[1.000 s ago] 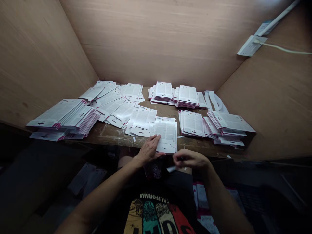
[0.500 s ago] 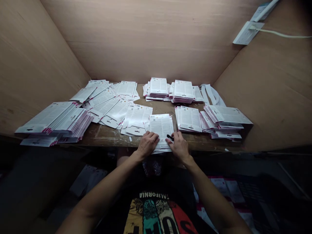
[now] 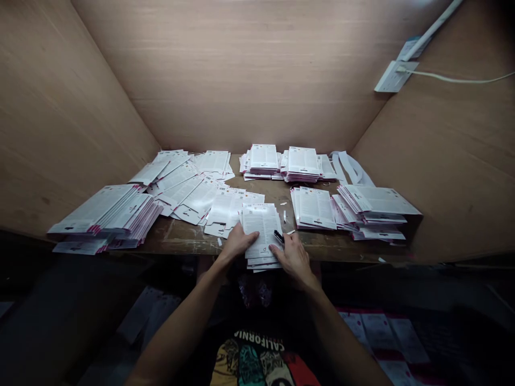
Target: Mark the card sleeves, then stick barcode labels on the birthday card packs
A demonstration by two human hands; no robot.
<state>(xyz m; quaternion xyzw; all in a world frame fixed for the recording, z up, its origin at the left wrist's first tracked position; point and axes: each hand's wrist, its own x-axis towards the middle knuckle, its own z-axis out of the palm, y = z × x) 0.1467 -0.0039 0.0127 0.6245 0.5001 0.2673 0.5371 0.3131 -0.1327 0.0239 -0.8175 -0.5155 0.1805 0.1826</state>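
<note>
A small stack of white printed packaging cards (image 3: 261,230) lies at the front edge of the wooden bench (image 3: 181,238). My left hand (image 3: 235,244) rests on the stack's left side, fingers flat on the top card. My right hand (image 3: 293,257) touches the stack's lower right corner and grips a small black tool (image 3: 279,236), whose tip points up and left beside the cards.
Piles of the same white cards with pink edges cover the bench: a thick stack at the left (image 3: 107,214), fanned cards (image 3: 189,182), two stacks at the back (image 3: 281,161), more at the right (image 3: 362,209). Plywood walls enclose the booth. A white socket (image 3: 396,75) hangs upper right.
My right hand came up from below the bench edge onto the stack with the black tool. The top card has shifted slightly toward me. My left hand stayed on the cards.
</note>
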